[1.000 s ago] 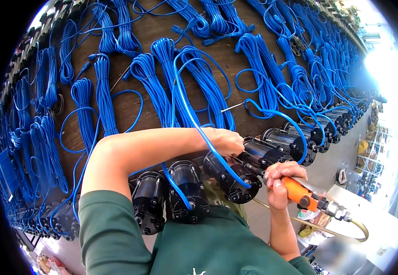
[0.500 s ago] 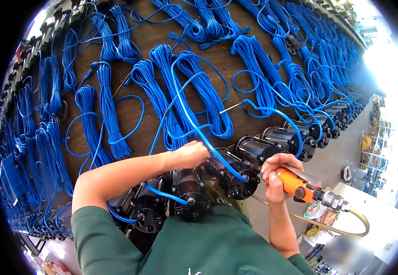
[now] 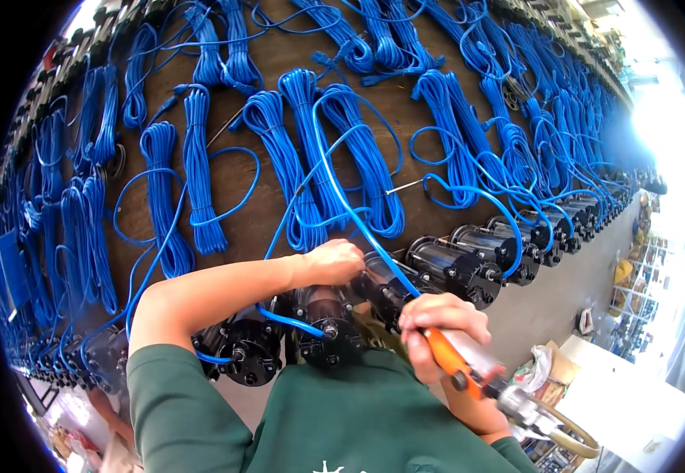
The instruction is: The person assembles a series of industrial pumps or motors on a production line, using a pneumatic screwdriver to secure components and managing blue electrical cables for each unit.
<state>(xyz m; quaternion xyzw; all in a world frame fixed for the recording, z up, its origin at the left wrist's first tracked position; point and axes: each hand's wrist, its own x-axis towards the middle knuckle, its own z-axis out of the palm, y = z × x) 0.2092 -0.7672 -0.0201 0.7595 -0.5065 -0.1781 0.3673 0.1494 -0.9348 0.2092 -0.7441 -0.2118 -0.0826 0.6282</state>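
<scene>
At the near edge of the bench [image 3: 279,213], my left hand [image 3: 333,262] grips a black cylindrical motor [image 3: 322,319], fingers closed over its top. My right hand [image 3: 437,319] clamps an orange-handled power tool [image 3: 468,370] just beside it, among blue coiled cables [image 3: 366,158].

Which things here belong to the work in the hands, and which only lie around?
In the work:
- left hand on a black motor
- right hand holding the orange power tool
- blue cable from the motor

Lying about:
- coiled blue cables
- the other black motors
- cardboard box
</scene>
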